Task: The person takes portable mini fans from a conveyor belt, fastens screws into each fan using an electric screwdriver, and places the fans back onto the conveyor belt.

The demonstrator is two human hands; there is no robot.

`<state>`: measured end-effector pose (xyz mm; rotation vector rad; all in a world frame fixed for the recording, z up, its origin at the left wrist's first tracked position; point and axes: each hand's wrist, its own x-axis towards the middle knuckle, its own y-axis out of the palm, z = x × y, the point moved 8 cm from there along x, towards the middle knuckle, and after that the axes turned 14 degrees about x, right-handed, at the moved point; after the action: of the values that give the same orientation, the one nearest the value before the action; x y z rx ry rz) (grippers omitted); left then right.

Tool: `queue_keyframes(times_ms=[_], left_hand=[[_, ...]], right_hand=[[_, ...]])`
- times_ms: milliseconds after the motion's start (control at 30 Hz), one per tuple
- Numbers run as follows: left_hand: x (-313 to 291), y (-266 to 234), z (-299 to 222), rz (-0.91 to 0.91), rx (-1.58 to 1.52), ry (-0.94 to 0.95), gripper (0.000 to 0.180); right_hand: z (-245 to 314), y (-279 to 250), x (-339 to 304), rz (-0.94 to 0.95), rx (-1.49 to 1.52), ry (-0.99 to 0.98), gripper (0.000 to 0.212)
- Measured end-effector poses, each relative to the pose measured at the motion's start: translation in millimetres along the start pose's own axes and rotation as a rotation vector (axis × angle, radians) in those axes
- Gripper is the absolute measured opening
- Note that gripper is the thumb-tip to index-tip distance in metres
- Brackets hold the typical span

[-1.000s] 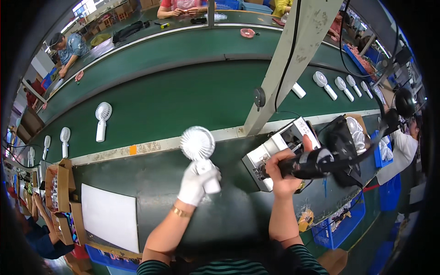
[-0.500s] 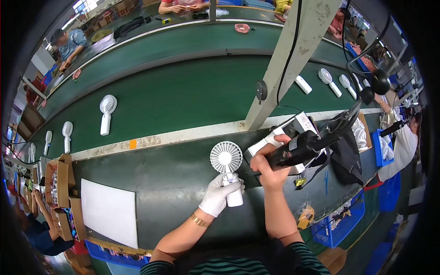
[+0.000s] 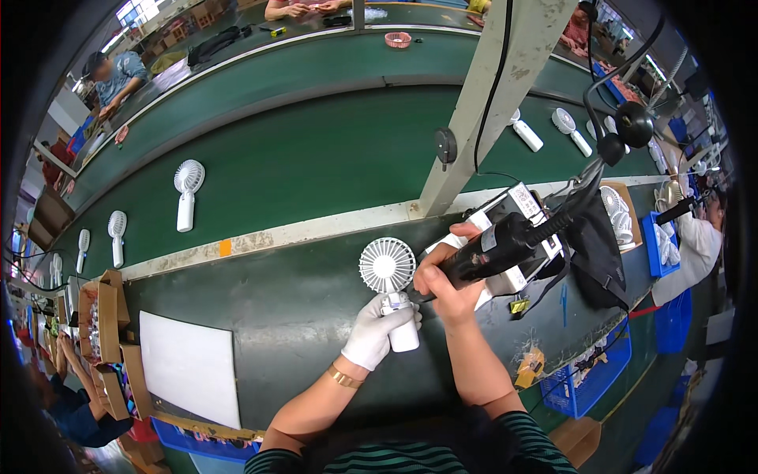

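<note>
My left hand (image 3: 371,332), in a white glove, is closed around the handle of a white handheld fan (image 3: 387,265). The fan stands with its round grille pointing away from me, above the dark workbench (image 3: 292,316). In my bare right hand (image 3: 448,291) is a black electric screwdriver (image 3: 496,251), tilted, its body hanging from a coiled cord at the upper right. The screwdriver's tip end is at the right side of the fan's neck, by my left fingers; the exact contact point is too small to tell.
Several white fans (image 3: 188,193) lie along the green conveyor belt (image 3: 316,150). A metal post (image 3: 474,118) rises beyond my right hand. White foam sheet (image 3: 189,367) and cardboard boxes (image 3: 101,328) are left; a black bag (image 3: 596,257) and blue basket (image 3: 588,383) are right.
My right hand has brought the screwdriver left, up to the fan's neck. My left hand keeps its grip on the fan. Fans on the belt have shifted slightly rightward.
</note>
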<state>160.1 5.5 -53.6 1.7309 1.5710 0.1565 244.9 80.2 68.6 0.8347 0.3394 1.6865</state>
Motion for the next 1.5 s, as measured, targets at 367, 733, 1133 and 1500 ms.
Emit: queue_keyframes(times_ms=[367,733,1133,1500], left_hand=[[-2.2,-3.7,-15.9,-0.002,0.004,0.253,0.024],[-6.7,-5.8,-1.4,-0.042,0.106,-0.010,0.013],[-10.7,8.4,-1.7,0.027,0.225,0.032,0.036],[-8.5,-2.5,4.3,-0.082,0.575,0.043,0.034]], right_hand=[[-28.3,39.7,-29.0,0.415,-0.479,-0.079,0.048],[31.6,15.2,-17.9,0.081,-0.309,-0.163,0.050],[26.7,9.0,-4.8,-0.098,-0.172,-0.094,0.055],[-2.7,25.8,-16.5,0.011,-0.079,-0.084,0.058]])
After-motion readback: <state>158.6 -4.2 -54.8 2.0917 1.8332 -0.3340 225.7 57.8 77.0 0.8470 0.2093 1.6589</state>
